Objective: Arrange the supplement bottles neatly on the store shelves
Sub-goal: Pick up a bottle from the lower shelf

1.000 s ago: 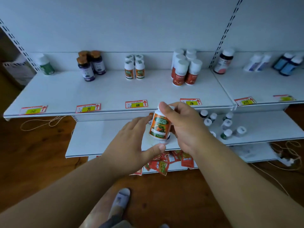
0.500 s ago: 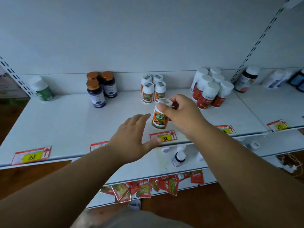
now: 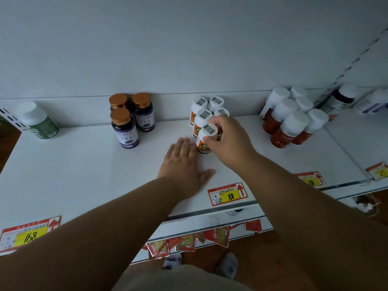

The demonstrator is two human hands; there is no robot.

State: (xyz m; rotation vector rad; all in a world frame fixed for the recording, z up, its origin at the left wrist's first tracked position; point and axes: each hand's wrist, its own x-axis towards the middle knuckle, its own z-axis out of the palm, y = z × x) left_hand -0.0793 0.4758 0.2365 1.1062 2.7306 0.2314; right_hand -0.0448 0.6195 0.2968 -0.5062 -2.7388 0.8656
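Right hand (image 3: 227, 141) grips orange bottle (image 3: 204, 139) on shelf (image 3: 84, 169)

Orange-labelled supplement bottle (image 3: 204, 139): white cap, upright, base on the white shelf (image 3: 84, 164), directly in front of four matching bottles (image 3: 202, 114). Purple-labelled bottles (image 3: 128, 120) stand left of these; red-labelled bottles (image 3: 287, 120) stand right.

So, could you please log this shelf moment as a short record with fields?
right hand: right hand grips the orange-label bottle by its cap
bottle position: on the top shelf, in front of four matching bottles
left hand: left hand lies flat beside the bottle
neighbours: purple-label bottles left, red-label bottles right
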